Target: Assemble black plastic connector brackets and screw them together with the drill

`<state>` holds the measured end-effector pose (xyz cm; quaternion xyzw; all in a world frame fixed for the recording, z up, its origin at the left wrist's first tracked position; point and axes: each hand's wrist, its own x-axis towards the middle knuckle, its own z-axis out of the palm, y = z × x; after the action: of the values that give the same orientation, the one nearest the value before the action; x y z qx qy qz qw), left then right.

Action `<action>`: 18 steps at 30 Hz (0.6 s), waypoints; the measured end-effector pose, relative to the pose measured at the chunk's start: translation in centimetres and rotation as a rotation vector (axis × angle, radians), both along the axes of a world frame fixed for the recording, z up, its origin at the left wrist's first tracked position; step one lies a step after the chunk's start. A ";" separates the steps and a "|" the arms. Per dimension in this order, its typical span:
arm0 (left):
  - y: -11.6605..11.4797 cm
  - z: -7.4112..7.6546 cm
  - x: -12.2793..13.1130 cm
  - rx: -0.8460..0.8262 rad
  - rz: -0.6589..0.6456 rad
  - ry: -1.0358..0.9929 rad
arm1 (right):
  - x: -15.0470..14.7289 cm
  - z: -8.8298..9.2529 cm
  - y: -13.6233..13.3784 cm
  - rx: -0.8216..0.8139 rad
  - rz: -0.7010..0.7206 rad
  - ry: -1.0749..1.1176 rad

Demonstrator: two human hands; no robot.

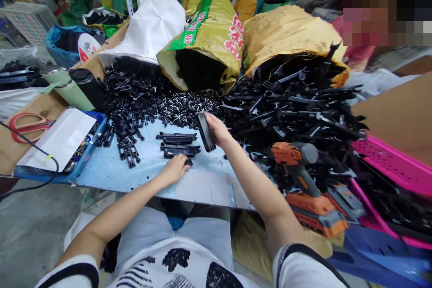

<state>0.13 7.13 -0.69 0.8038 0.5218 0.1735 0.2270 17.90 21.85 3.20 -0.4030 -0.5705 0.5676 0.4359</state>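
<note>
Black plastic: the right hand [218, 128] is gripping a black bar [205, 132], fingers wrapped round its upper end and the bar standing tilted just above the table [135, 168].
Left hand: the left hand [174, 168] is lying palm down on the table, fingertips pressing on a small black part [188, 162]; whether it is pinching that part or only touching it cannot be told.
Where the bar is: it is hanging near the middle of the table, just right of the laid-out bars [178, 143] and close to the foot of the right heap [297, 99].
How the bar looks: it is looking flat, narrow and matt, with a rounded lower end; finer detail is too small to read.
Done so far: judging by the layout, only a few bars are lying side by side in a tidy group in front of the left hand.
Left to do: by the same judgement most of it is waiting, since the right heap and the left heap [131, 94] are spilling loose from a yellow sack [209, 31] and its neighbours.
Around: metal pins [182, 110] are lying scattered between the heaps, a cordless drill [297, 162] is resting by the right forearm, and red scissors [27, 123] are lying far left.
</note>
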 end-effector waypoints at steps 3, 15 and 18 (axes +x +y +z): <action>1.2 -0.5 0.0 0.023 0.133 0.019 | 2.1 -2.2 -5.5 -0.055 0.113 -0.262; -4.8 -0.5 0.5 -0.136 0.288 -0.687 | 1.4 -4.0 -15.4 0.045 0.007 -0.452; -5.6 0.7 1.3 -0.058 0.309 -0.724 | 0.0 -3.1 -16.6 -0.126 0.090 -0.162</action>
<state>1.46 1.53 -0.02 0.5957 0.5275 0.4631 0.3904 17.93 5.29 0.07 -0.4481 -0.5845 0.5869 0.3362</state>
